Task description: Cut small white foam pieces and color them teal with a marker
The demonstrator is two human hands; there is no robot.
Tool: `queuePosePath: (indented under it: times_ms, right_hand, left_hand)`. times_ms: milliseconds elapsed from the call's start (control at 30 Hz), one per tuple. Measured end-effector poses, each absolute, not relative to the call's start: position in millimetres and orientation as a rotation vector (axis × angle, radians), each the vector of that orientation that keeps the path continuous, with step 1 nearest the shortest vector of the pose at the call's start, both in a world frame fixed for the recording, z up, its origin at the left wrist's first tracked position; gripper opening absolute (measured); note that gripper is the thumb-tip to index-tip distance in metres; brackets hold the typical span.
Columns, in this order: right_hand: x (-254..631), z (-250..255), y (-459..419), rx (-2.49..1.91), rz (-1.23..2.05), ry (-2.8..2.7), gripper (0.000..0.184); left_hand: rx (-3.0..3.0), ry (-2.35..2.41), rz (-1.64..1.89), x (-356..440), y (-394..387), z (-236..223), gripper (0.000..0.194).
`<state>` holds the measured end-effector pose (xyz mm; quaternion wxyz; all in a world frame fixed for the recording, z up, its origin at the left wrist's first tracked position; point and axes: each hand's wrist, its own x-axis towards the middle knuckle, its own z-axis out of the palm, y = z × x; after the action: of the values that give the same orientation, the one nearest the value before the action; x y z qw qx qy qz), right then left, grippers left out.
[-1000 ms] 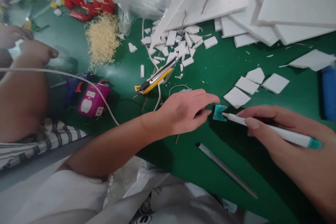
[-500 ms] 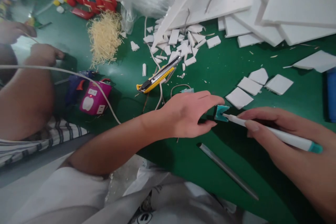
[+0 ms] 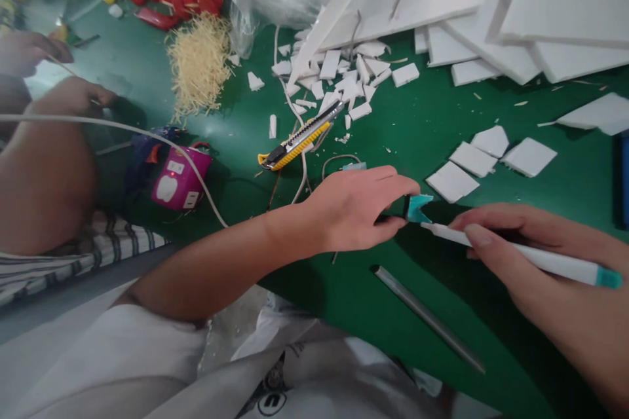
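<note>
My left hand (image 3: pixel 361 209) pinches a small notched foam piece (image 3: pixel 417 207), coloured teal, between thumb and forefinger. A white marker (image 3: pixel 535 255) with a teal end is gripped in my right hand (image 3: pixel 550 262), its tip close to the lower edge of the teal piece. Several white foam pieces (image 3: pixel 452 181) lie on the green table (image 3: pixel 354 314) just beyond. Below the hands rests a grey metal tube (image 3: pixel 427 317). A yellow utility knife (image 3: pixel 301 137) lies past my left wrist, its blade pointing away.
White foam scraps (image 3: pixel 339 78) are heaped behind the knife, with stacked foam boards (image 3: pixel 565 0) at the upper right. A purple power adapter (image 3: pixel 179 178), a cable (image 3: pixel 113 122) and a pile of thin yellowish sticks (image 3: pixel 199 65) lie to the left. Another person's hands (image 3: pixel 73 95) work there.
The marker tip has moved from the notch of the teal piece to beside its lower edge. My left thumb has closed in on the piece. The view has shifted slightly.
</note>
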<state>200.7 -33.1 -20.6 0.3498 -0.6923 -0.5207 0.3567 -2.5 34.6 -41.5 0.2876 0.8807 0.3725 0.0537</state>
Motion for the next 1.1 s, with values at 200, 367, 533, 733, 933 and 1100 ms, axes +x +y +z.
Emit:
queuePosePath:
  times_ms: [200, 367, 533, 733, 933, 1100]
  right_hand:
    - [200.4, -21.4, -30.5, -1.792, 0.916, -1.377, 0.008]
    - [201.7, -17.3, -30.0, -1.789, 1.0, -1.323, 0.009]
    - [201.7, -13.6, -30.2, -1.824, 0.993, -1.302, 0.004]
    - [200.0, -19.7, -29.5, -1.778, 1.014, -1.25, 0.01]
    - [199.4, -15.3, -28.5, -1.839, 0.989, -1.321, 0.011]
    - [197.3, -20.6, -27.9, -1.756, 0.979, -1.28, 0.006]
  left_hand:
    - [2.354, 0.986, 0.154, -2.0, 34.4, -41.6, 0.027]
    - [2.356, 0.992, 0.147, -1.8, 34.2, -41.1, 0.027]
    - [2.348, 0.999, 0.141, -2.0, 34.1, -40.4, 0.028]
    - [2.35, 0.991, 0.151, -2.8, 33.8, -41.4, 0.027]
    - [2.349, 1.012, 0.108, -1.9, 33.7, -39.8, 0.028]
    - [2.344, 1.004, 0.1, -2.2, 33.7, -39.2, 0.028]
